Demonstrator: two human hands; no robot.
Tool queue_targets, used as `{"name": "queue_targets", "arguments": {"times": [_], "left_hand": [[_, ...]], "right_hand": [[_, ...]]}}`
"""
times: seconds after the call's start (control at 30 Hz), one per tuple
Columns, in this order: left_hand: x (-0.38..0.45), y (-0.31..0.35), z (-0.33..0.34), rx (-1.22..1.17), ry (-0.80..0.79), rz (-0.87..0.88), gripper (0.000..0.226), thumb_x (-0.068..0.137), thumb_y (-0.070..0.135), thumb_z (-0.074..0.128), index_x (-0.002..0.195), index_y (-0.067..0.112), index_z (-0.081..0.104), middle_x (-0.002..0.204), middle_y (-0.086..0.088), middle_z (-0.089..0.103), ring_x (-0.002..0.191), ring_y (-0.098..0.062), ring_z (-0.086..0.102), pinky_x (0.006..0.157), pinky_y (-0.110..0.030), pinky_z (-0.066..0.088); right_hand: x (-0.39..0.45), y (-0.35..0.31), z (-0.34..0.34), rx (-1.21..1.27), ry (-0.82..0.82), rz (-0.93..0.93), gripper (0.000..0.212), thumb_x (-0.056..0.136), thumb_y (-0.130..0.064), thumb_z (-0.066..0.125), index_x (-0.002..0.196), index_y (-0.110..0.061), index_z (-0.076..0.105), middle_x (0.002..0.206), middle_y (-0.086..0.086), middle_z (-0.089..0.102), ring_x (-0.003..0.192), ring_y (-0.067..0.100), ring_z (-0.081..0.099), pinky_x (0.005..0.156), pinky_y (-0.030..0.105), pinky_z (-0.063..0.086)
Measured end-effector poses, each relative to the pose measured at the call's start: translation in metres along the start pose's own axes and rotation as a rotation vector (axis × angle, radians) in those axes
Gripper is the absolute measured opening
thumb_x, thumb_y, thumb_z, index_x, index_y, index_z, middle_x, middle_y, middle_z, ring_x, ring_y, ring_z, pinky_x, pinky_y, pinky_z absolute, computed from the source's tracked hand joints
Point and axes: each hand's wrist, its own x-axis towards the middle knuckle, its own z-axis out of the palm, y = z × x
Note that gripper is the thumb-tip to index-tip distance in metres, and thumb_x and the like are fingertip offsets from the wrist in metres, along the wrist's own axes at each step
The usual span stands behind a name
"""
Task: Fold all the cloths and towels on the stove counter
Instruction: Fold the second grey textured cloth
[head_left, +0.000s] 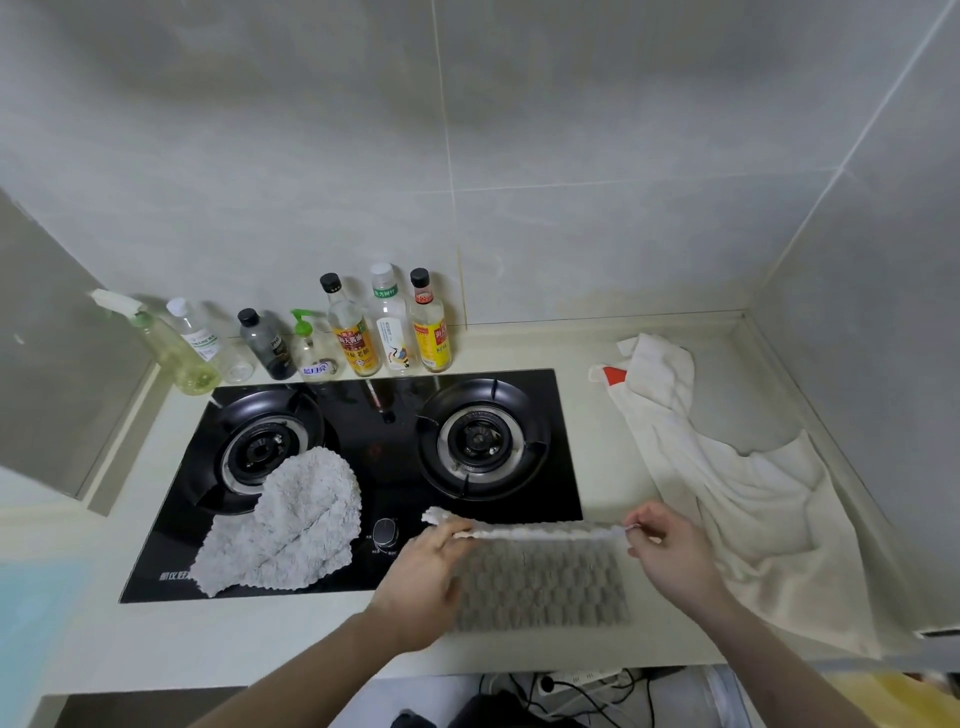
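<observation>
Both hands, left (423, 564) and right (660, 540), are pinching the grey cloth (540, 582) at 6 o'clock, mid-fold; next I'd say they need to lay the edge flat.

Counter (613, 447) bears stove (363, 467); bottles (353, 332); white towel (727, 467).

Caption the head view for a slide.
Both hands, left and right, pinch a grey waffle cloth at its top edge beside the stove.

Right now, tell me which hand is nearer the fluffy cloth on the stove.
Left. The left hand sits just right of the fluffy cloth; the right hand is farther right, across the grey cloth both pinch.
</observation>
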Motion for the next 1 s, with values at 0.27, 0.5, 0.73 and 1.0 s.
{"name": "queue_targets", "arguments": {"times": [0.27, 0.5, 0.73, 1.0], "left_hand": [[-0.034, 0.016, 0.026, 0.073, -0.207, -0.085, 0.055, 0.089, 0.023, 0.045, 0.144, 0.023, 0.044, 0.166, 0.008, 0.014, 0.144, -0.016, 0.028, 0.121, -0.029, 0.025], [-0.051, 0.021, 0.037, 0.047, -0.350, -0.129, 0.058, 0.092, 0.024, 0.053, 0.149, 0.028, 0.040, 0.168, 0.015, -0.002, 0.150, -0.017, 0.023, 0.118, -0.033, 0.032], [-0.057, 0.021, 0.044, 0.012, -0.459, -0.180, 0.065, 0.090, 0.020, 0.054, 0.153, 0.030, 0.040, 0.169, 0.015, -0.006, 0.152, -0.016, 0.023, 0.115, -0.033, 0.038], [-0.037, 0.026, 0.032, 0.047, -0.364, -0.137, 0.065, 0.087, 0.022, 0.052, 0.149, 0.035, 0.040, 0.165, 0.013, 0.013, 0.147, -0.017, 0.021, 0.115, -0.036, 0.038]], "right_hand": [[-0.034, 0.033, 0.012, -0.144, -0.056, -0.035, 0.032, 0.085, 0.002, 0.063, 0.073, -0.027, 0.065, 0.078, -0.009, 0.071, 0.081, 0.008, 0.069, 0.079, 0.033, 0.056], [-0.049, 0.057, 0.024, -0.278, -0.112, 0.053, 0.024, 0.086, -0.005, 0.064, 0.076, -0.026, 0.066, 0.088, -0.012, 0.072, 0.092, 0.007, 0.067, 0.085, 0.033, 0.055], [-0.052, 0.070, 0.036, -0.417, -0.087, 0.125, 0.024, 0.086, -0.008, 0.061, 0.078, -0.031, 0.063, 0.097, -0.007, 0.060, 0.085, 0.014, 0.063, 0.083, 0.037, 0.052], [-0.053, 0.065, 0.033, -0.489, -0.098, 0.057, 0.025, 0.087, -0.007, 0.058, 0.100, -0.028, 0.066, 0.112, -0.007, 0.053, 0.093, 0.017, 0.059, 0.081, 0.034, 0.051]]}}
